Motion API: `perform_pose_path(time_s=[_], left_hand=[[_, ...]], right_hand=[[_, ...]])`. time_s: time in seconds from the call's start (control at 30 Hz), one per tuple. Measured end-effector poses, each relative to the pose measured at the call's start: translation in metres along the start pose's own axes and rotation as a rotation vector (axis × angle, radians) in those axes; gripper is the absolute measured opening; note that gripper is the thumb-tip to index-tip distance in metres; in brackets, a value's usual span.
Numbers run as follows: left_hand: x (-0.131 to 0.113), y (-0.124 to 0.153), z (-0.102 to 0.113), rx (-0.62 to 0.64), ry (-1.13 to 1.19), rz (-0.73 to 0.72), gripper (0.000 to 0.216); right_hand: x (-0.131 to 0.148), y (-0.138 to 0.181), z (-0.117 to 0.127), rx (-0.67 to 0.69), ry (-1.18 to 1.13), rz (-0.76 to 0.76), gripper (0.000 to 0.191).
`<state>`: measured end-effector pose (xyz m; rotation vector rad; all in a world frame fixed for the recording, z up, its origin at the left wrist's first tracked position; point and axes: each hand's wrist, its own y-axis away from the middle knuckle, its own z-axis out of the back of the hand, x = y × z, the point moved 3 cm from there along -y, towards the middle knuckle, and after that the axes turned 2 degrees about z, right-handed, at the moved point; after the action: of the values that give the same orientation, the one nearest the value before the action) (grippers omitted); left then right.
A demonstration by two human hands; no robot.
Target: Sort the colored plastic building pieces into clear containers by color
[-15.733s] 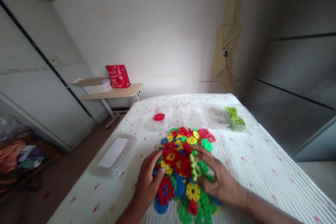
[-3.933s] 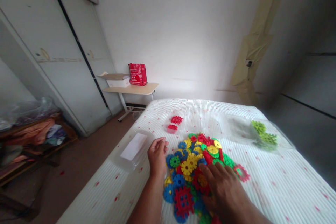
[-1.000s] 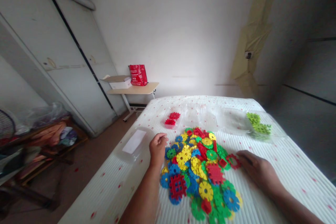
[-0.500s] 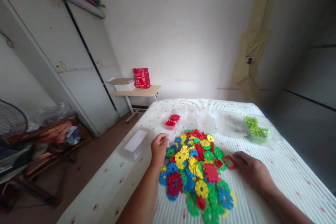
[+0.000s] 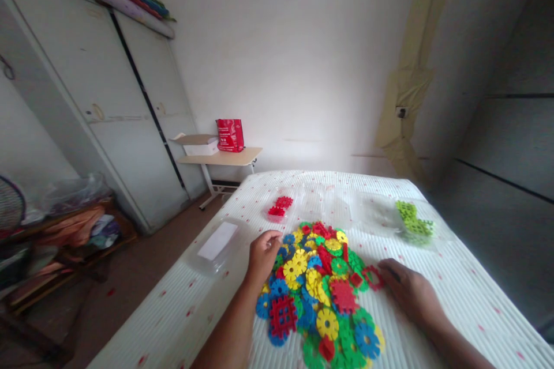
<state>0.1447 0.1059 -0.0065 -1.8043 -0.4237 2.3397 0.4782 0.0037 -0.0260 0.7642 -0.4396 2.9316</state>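
A loose pile of plastic snowflake discs (image 5: 328, 323) in yellow, blue, green and red lies before me on the bed. At its upper left edge is my left hand (image 5: 263, 253), fingers curled together; whatever they may hold is hidden. My right hand (image 5: 411, 288) is low at the pile's right side, its fingertips closed at the edge of a red open square building piece (image 5: 373, 278). Mixed in the pile are a red lattice square (image 5: 283, 317) and a solid red square tile (image 5: 344, 294).
Beyond the pile, a clear plastic box (image 5: 277, 219) holds red pieces and another clear box (image 5: 418, 234) holds lime-green ones. A clear container with a white paper (image 5: 217, 241) is at left. A small table (image 5: 242, 156) bears a red bag (image 5: 231, 135) and a white box (image 5: 199, 149).
The whole view has shifted slightly, with the bed and pile appearing lower and a little further left. Both hands keep nearly the same places beside the pile.
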Motion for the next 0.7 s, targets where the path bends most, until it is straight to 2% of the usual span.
perform_pose_path(time_s=[0.17,0.3,0.43,0.53,0.7], left_hand=[[-0.015,0.003,-0.015,0.15,-0.226,-0.182,0.024],[-0.028,-0.004,-0.031,0.24,-0.425,-0.257,0.034],[-0.048,-0.014,-0.053,0.394,-0.633,-0.327,0.044],[-0.057,-0.019,-0.073,0.467,-0.786,-0.327,0.045],[-0.051,-0.022,-0.1,0.47,-0.871,-0.281,0.045]], right_hand=[[0.001,0.0,-0.001,0.006,0.009,-0.005,0.032],[0.001,-0.001,-0.002,0.008,0.021,-0.007,0.031],[0.002,-0.001,-0.001,0.037,0.024,-0.008,0.034],[0.0,0.0,-0.002,0.04,0.012,0.014,0.033],[-0.003,0.0,-0.004,0.013,0.0,0.034,0.03]])
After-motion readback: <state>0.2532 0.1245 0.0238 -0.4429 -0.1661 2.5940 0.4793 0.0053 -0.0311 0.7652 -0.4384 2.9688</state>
